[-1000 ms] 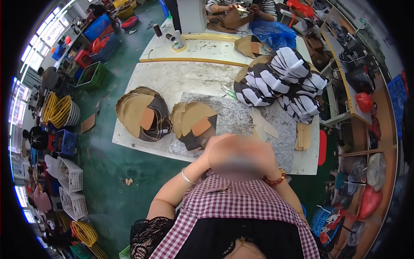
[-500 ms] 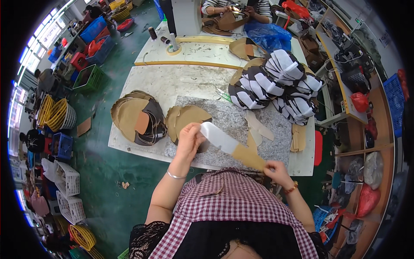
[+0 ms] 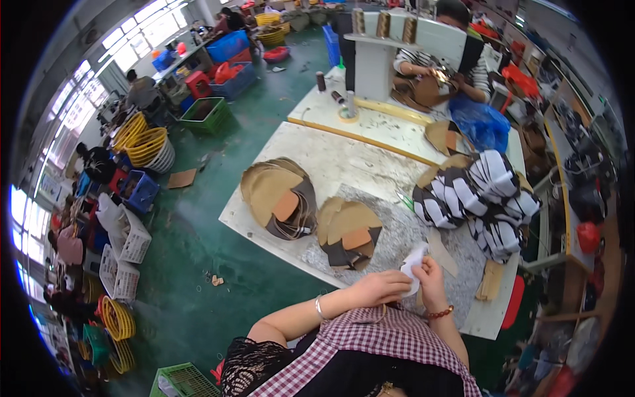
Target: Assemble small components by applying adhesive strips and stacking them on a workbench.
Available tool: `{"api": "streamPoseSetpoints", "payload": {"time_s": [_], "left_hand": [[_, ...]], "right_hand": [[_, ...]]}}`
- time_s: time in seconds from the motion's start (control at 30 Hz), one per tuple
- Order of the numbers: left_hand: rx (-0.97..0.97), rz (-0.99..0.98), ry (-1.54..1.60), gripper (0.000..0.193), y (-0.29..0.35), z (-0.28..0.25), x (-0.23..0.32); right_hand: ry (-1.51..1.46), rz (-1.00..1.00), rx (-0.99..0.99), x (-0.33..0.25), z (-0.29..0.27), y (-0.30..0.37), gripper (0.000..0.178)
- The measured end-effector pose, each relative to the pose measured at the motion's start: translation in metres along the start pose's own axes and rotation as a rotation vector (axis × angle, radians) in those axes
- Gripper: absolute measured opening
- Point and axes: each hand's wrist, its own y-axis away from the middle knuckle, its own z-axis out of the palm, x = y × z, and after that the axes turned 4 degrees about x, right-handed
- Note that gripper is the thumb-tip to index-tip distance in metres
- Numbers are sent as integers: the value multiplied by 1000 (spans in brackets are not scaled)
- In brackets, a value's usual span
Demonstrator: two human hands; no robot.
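Note:
A white strip-like piece (image 3: 415, 261) is held close to my body at the table's near edge, its upper end sticking up between my hands. My left hand (image 3: 389, 286) comes in from the left with its fingers closed on the lower part of the strip. On the other side my right hand (image 3: 432, 283) pinches its right edge. My fingers hide the rest of the strip. Left of my hands lies a small stack of tan and dark cut pieces (image 3: 349, 225) with an orange-brown patch. Just beyond my right hand are pale flat pieces (image 3: 442, 253).
A larger stack of tan pieces (image 3: 274, 192) sits on the white table (image 3: 331, 165). Bundled black-and-white pieces (image 3: 489, 185) are heaped at the right, near green-handled snips (image 3: 405, 200). Tan strips (image 3: 489, 280) lie by the right edge. Across the table a person (image 3: 440, 73) works at a machine.
My hands have come together from holding the strip stretched out between them; its tan end no longer shows. The view has turned, so the table sits farther right.

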Motion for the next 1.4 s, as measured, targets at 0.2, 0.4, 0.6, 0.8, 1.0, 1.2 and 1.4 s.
{"api": "streamPoseSetpoints", "payload": {"time_s": [0.2, 0.4, 0.6, 0.8, 1.0, 1.2, 1.4], "left_hand": [[785, -1058, 78, 47, 117, -7, -55], [710, -1120, 568, 26, 116, 11, -96], [806, -721, 126, 11, 46, -46, -91], [944, -637, 1155, 23, -45, -108, -61], [465, -679, 1389, 16, -71, -102, -42], [303, -822, 1556, 16, -99, -63, -44], [249, -710, 1506, 34, -114, -26, -25]], "right_hand": [[-16, 0, 146, -24, -33, 2, 14], [56, 21, 146, -23, -15, 3, 17], [145, 23, 104, -38, -15, 11, 19], [53, -42, 181, -51, -33, 17, 12], [-78, -86, 200, -77, -35, 14, 8], [-163, -154, 154, -116, -25, 9, 8], [58, -236, 21, -138, -12, 5, 10]]}}
